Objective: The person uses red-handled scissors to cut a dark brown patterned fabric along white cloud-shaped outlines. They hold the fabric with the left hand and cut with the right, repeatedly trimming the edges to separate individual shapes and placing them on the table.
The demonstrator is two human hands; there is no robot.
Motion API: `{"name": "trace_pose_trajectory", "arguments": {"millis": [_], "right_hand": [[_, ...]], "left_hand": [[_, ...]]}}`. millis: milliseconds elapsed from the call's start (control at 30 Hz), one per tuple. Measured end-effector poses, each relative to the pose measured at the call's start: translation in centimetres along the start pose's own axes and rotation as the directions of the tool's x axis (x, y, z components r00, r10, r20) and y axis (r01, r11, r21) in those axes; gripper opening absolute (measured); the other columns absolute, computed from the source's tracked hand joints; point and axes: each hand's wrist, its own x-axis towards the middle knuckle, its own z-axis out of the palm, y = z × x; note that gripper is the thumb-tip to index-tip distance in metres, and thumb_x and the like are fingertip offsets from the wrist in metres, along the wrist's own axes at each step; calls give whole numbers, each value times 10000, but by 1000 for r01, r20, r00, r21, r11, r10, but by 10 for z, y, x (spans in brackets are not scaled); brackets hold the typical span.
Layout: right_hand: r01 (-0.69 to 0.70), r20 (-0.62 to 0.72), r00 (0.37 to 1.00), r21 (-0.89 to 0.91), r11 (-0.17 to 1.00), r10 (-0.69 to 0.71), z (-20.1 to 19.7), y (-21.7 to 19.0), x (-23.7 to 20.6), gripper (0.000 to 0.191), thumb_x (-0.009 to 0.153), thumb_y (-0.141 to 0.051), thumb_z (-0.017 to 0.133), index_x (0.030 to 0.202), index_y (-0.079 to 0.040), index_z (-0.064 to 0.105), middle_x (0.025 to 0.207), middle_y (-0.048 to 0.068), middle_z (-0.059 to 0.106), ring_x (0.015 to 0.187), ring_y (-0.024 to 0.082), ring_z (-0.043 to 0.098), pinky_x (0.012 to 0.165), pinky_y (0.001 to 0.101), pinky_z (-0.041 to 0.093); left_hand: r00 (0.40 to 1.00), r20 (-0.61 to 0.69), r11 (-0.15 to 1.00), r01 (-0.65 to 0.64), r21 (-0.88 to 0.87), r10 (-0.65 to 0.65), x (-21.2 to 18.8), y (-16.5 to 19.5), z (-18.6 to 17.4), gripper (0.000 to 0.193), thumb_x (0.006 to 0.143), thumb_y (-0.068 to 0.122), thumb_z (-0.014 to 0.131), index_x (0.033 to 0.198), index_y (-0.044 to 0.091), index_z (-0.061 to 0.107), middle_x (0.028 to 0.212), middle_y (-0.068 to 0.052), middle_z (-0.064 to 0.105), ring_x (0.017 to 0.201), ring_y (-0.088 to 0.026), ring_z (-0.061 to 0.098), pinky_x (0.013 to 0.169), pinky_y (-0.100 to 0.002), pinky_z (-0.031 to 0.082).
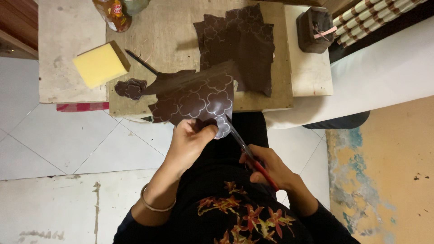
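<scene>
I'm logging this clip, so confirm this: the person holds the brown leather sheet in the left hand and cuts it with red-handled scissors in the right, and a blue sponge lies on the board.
One detail is wrong: the sponge on the board is yellow, not blue, as the head view shows. The rest holds: the left hand grips the brown leather sheet, and the right hand works the red-handled scissors at its edge.

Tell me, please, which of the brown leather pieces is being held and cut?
The traced sheet overhanging the table's near edge: the left hand grips it; the others lie flat, untouched.

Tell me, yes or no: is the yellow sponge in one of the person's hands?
No, the yellow sponge lies on the table, apart from both hands.
</scene>
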Motion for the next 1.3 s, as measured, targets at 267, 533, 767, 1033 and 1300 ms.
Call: {"name": "trace_pose_trajectory", "arguments": {"millis": [267, 533, 767, 1033, 1300], "right_hand": [[43, -30, 999, 152, 987, -39, 16, -10, 1, 967, 707, -870, 695, 1171, -26, 614, 789, -15, 506, 701, 95, 481, 610, 258, 408], [110, -70, 992, 117, 987, -102, 24, -22, 12, 1000, 733, -932, 605, 1181, -39, 593, 849, 2, 522, 748, 111, 487, 648, 274, 412], [131, -63, 990, 117, 984, -125, 29, -28, 18, 1016, 747, -968, 519, 1174, -49, 590, 847, 16, 528, 735, 115, 495, 639, 280, 407], [148, -56, 988, 122, 981, -142, 28, -21, 17, 982, 757, -964, 514, 1112, -52, 596, 792, 7, 523, 697, 108, 507, 611, 273, 411], [92, -57, 995, 135, 987, -85, 28, -11, 18, 1030, 625, -1031, 468, 970, -67, 577, 734, -6, 519, 591, 81, 496, 513, 248, 382]], "left_hand": [[996, -71, 994, -62, -84, 56, -7, 4, 22, 61, 854, 105, 755, 831, 109, 699, 709, 38, 653, 566, -49, 548, 502, -213, 442], [983, -152, 918, -150, -368, 99, -17, 4, 41, 31, 937, 0, 738, 946, 29, 740, 916, 0, 742, 797, -67, 661, 732, -223, 533], [958, -238, 901, -238, -362, 158, -23, 1, 46, 50, 963, -31, 746, 941, 13, 734, 942, -8, 719, 823, -72, 631, 736, -231, 509], [950, -231, 895, -283, -346, 211, -24, 7, 46, 102, 954, -41, 715, 974, 59, 709, 924, 8, 708, 798, -59, 627, 708, -218, 503], [941, -239, 933, -292, -211, 241, -24, 0, 43, 100, 953, -61, 731, 941, 38, 724, 905, 9, 715, 776, -65, 639, 700, -222, 503]]}}
